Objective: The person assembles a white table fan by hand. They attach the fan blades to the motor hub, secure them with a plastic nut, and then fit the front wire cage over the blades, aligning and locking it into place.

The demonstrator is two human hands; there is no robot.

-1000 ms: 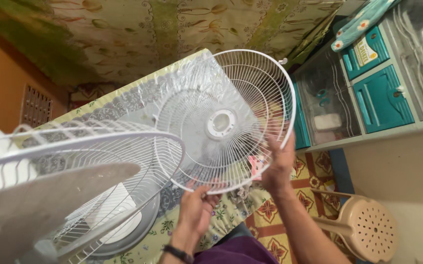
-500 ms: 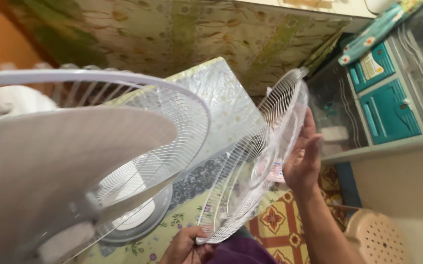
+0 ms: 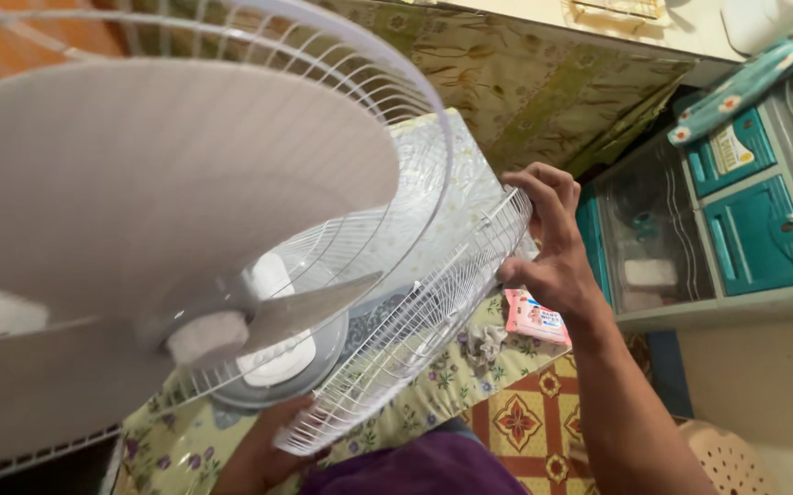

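Nearest your lens, the fan (image 3: 195, 275) with its blades fills the left. Between your hands, the loose grille (image 3: 415, 321) runs edge-on, lower left to upper right. Your left hand (image 3: 264, 454) grips its bottom rim; your right hand (image 3: 552, 247) pinches its top rim. Beyond lie a pink pack (image 3: 536, 316) and teal drawers (image 3: 754, 229).

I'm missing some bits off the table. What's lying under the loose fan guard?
Under the loose fan guard, held by the right hand and left hand, a flowered cloth and a crumpled grey rag show. Whatever lies beneath its middle is blurred by the wires.
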